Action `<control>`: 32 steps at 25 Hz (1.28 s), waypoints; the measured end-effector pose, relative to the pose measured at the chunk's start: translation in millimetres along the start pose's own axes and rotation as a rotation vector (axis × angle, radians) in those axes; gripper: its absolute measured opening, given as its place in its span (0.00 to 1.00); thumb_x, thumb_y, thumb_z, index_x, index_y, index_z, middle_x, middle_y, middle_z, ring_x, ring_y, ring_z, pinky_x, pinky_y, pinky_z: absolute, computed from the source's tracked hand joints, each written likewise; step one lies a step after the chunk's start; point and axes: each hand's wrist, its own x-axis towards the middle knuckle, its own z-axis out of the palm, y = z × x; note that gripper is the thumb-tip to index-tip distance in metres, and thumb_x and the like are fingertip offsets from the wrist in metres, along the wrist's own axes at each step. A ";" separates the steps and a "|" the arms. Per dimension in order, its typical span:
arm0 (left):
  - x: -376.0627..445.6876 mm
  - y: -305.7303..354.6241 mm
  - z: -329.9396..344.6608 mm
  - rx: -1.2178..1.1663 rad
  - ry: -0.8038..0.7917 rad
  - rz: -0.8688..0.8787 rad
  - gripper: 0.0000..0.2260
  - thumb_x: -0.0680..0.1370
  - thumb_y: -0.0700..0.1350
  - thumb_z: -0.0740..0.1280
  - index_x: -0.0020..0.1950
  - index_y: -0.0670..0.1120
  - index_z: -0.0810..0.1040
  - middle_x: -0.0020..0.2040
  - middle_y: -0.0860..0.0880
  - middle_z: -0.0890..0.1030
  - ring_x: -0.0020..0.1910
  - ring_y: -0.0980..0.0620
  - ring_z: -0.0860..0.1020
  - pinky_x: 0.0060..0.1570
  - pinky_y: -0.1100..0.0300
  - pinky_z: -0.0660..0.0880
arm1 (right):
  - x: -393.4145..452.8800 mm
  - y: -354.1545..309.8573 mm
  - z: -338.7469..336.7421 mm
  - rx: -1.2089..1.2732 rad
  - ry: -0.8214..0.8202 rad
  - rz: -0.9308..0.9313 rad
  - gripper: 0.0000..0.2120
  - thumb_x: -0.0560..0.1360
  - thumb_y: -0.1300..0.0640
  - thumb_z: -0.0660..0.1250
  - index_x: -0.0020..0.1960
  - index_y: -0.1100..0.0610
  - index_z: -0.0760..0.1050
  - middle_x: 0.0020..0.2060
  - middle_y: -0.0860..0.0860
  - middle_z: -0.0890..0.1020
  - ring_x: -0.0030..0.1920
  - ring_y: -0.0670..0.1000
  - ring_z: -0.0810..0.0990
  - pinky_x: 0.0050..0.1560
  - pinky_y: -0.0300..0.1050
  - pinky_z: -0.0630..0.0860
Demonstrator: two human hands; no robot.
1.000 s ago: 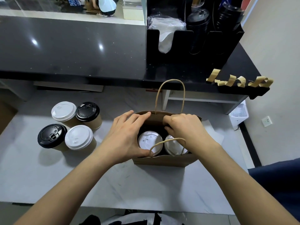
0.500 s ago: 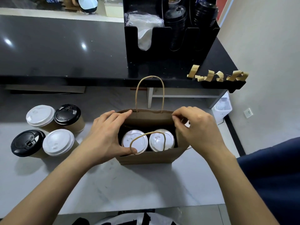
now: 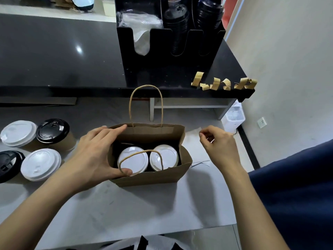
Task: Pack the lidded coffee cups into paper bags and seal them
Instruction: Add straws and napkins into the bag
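Observation:
A brown paper bag (image 3: 149,179) stands open on the white table, its far handle upright and its near handle drooping over the opening. Two white-lidded cups (image 3: 134,159) (image 3: 164,156) sit side by side inside it. My left hand (image 3: 93,152) holds the bag's left end, fingers along the far rim and thumb hooked over the near rim. My right hand (image 3: 221,147) hovers just right of the bag, off it, with fingers loosely curled and nothing in them.
Several lidded cups stand at the left: two white-lidded (image 3: 18,132) (image 3: 41,164), two black-lidded (image 3: 53,130) (image 3: 9,163). Curled tape strips (image 3: 223,84) hang on the dark counter's edge. A black organizer (image 3: 169,56) holds lids behind the bag. A white sheet (image 3: 194,141) lies right of the bag.
My right hand has let go of the bag's right rim and drawn away to the right. The left hand stays on the bag's left end. The bag's mouth stands wider.

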 end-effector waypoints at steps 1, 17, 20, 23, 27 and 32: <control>-0.8 -1.0 0.9 -0.001 0.010 0.008 0.54 0.57 0.77 0.65 0.81 0.58 0.59 0.72 0.52 0.73 0.76 0.45 0.63 0.71 0.42 0.66 | -0.7 5.6 5.9 -0.002 -0.018 0.023 0.04 0.76 0.57 0.70 0.43 0.50 0.80 0.37 0.45 0.82 0.37 0.50 0.80 0.43 0.51 0.79; -4.5 -2.0 3.7 -0.066 0.072 0.020 0.52 0.59 0.75 0.67 0.80 0.57 0.63 0.70 0.52 0.74 0.73 0.46 0.65 0.69 0.44 0.66 | -31.1 61.7 92.9 -0.302 -0.306 0.084 0.24 0.68 0.50 0.76 0.62 0.55 0.77 0.58 0.55 0.82 0.56 0.62 0.78 0.56 0.55 0.75; -3.8 -2.0 3.3 -0.063 0.068 0.026 0.51 0.59 0.75 0.67 0.80 0.58 0.62 0.70 0.53 0.74 0.73 0.46 0.65 0.69 0.44 0.67 | -30.0 65.5 96.8 -0.295 -0.253 0.057 0.14 0.73 0.54 0.73 0.57 0.56 0.80 0.51 0.55 0.85 0.49 0.63 0.81 0.51 0.54 0.76; -2.8 -3.7 4.7 -0.060 0.074 0.036 0.51 0.59 0.76 0.67 0.79 0.58 0.62 0.69 0.55 0.74 0.73 0.46 0.65 0.69 0.44 0.68 | -30.2 68.7 96.9 -0.269 -0.230 0.023 0.12 0.78 0.56 0.69 0.59 0.57 0.83 0.55 0.56 0.84 0.52 0.64 0.81 0.53 0.56 0.77; -2.4 -3.6 4.5 -0.058 0.072 0.040 0.51 0.60 0.75 0.67 0.79 0.58 0.62 0.70 0.55 0.74 0.73 0.47 0.65 0.69 0.44 0.67 | -31.1 68.2 95.4 -0.252 -0.227 0.013 0.12 0.81 0.56 0.64 0.59 0.58 0.83 0.53 0.57 0.83 0.51 0.63 0.80 0.52 0.56 0.77; -4.6 -1.4 3.2 -0.070 0.075 0.040 0.50 0.60 0.75 0.67 0.79 0.58 0.63 0.70 0.55 0.74 0.74 0.46 0.65 0.69 0.44 0.67 | -32.3 65.9 84.8 -0.167 -0.076 0.102 0.06 0.80 0.59 0.66 0.53 0.58 0.81 0.42 0.58 0.84 0.43 0.64 0.81 0.41 0.53 0.75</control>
